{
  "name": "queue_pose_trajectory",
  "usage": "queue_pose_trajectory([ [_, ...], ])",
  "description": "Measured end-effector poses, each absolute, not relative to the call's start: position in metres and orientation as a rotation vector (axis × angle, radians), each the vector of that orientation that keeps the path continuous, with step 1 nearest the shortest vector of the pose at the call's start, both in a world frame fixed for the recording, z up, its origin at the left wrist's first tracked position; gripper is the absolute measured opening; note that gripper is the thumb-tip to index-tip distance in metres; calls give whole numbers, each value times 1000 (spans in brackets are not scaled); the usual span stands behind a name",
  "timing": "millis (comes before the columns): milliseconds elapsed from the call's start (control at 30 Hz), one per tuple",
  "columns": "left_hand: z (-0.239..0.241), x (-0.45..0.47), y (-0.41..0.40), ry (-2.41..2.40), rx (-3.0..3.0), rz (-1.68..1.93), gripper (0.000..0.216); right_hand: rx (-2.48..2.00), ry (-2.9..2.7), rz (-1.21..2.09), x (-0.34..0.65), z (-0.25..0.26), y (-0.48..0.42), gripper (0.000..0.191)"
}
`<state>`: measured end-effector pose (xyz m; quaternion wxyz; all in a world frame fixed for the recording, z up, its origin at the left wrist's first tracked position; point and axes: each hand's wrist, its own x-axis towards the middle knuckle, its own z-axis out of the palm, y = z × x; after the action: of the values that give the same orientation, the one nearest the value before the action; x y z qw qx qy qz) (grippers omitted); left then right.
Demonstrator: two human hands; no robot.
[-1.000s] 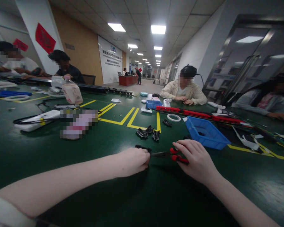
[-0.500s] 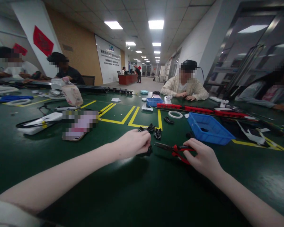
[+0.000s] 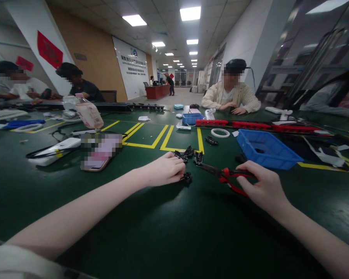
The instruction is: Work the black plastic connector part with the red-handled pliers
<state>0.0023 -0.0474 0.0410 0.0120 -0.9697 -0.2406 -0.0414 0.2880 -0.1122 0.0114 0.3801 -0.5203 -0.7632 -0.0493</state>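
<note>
My left hand (image 3: 166, 170) rests on the green table (image 3: 168, 232), fingers curled on a small black plastic part (image 3: 187, 178) at its fingertips. My right hand (image 3: 263, 186) is closed around the red handles of a pair of needle-nose pliers (image 3: 221, 173), whose dark tip points left toward a small pile of black plastic parts (image 3: 190, 154) just beyond my left hand. The pliers' tip hovers near the pile, a little above the table.
A blue plastic bin (image 3: 266, 150) stands right of the pile, with a white tape ring (image 3: 220, 133) and long red strips (image 3: 258, 125) behind it. A phone (image 3: 100, 155) and a white device (image 3: 56, 149) lie left. Several seated people work around the table; yellow tape lines mark it.
My left hand moved forward with the black part toward the pile. My right hand carried the pliers forward and right, and their tip now reaches the pile.
</note>
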Motion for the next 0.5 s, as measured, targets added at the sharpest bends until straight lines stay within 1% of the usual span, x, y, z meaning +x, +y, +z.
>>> queue_pose_trajectory([
  [133, 46, 5, -53, -824, -3098, -274, 14, -1405, -1807, 54, 279, 16, -117, 7],
  [233, 51, 14, -73, -1013, -3382, -489, 18, -1401, -1686, 349, 267, 20, -126, 11],
  [300, 54, 22, -92, -1211, -3634, -570, 26, -1338, -1678, 429, 256, 21, -135, 11],
  [333, 54, 25, -100, -1279, -3713, -696, 34, -1327, -1695, 399, 251, 20, -140, 11],
  [367, 54, 28, -108, -1294, -3789, -826, 46, -1304, -1730, 332, 247, 19, -145, 10],
  [400, 54, 31, -115, -1293, -3864, -940, 49, -1257, -1797, 261, 242, 18, -149, 11],
  [500, 50, 40, -128, -1254, -4075, -1297, 32, -1058, -2059, 68, 233, 11, -160, 21],
])
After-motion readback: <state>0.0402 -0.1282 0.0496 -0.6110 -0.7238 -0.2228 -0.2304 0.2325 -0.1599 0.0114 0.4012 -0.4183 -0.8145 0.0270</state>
